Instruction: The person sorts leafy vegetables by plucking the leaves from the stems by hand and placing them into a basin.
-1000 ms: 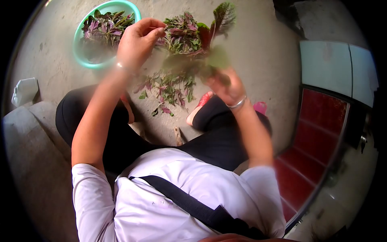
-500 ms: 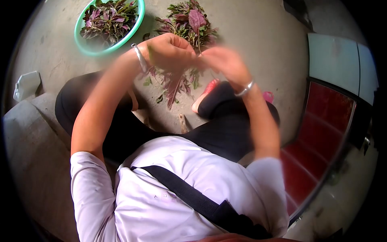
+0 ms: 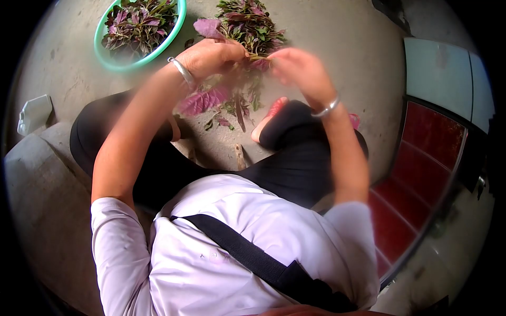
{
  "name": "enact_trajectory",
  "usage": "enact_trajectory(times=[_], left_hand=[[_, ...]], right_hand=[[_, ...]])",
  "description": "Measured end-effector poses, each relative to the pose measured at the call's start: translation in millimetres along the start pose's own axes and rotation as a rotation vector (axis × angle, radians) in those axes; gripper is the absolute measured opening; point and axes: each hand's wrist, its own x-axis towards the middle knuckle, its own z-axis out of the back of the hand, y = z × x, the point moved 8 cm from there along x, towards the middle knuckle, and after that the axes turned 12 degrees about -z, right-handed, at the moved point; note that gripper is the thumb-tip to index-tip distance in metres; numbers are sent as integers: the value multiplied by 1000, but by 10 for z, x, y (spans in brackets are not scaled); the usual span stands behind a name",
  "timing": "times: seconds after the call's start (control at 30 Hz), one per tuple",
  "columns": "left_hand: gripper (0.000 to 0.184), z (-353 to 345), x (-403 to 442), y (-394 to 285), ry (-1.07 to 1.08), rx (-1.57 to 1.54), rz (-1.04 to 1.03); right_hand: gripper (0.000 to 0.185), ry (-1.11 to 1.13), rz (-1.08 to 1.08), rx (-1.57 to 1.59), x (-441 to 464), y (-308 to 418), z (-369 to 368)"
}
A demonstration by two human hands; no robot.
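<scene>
My left hand [image 3: 213, 57] is closed around a red amaranth sprig [image 3: 258, 57], whose stem runs across to the right. Purple leaves from it show above and below that hand; the lower leaf [image 3: 205, 100] is slightly blurred. The fingertips of my right hand [image 3: 304, 73] pinch the stem's other end. Just beyond my hands, a heap of amaranth [image 3: 253, 26] lies on the floor. Loose leaves and trimmings [image 3: 240, 105] are scattered on the floor beneath them. More amaranth [image 3: 139, 26] fills a green-rimmed basin [image 3: 182, 21] at the upper left.
My knees are spread on either side of the trimmings, with a red shoe [image 3: 276, 107] near them. A white plastic container [image 3: 35, 114] stands at the left. On the right is a cabinet with pale panels [image 3: 436, 73] and red tiled panels [image 3: 429, 139].
A sprig with large purple leaves now shows in my left hand, its stem stretched between both hands. My hands are slightly farther apart. The large leaf on top of the heap is gone from there.
</scene>
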Motion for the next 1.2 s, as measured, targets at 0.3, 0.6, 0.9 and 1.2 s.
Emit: enact_trajectory(times=[0.3, 0.6, 0.9, 1.2], left_hand=[[12, 356, 65, -119, -192, -451, -170], [11, 593, -43, -342, -430, -52, -368], [17, -174, -419, -924, -422, 1019, -1070], [13, -468, -242, -577, -57, 1192, -975]], right_hand=[[18, -47, -131, 405, -43, -106, 42], [20, 261, -182, 697, -12, -149, -31], [25, -69, -212, 353, -12, -241, -82], [30, 56, -262, 267, 36, -307, -285]])
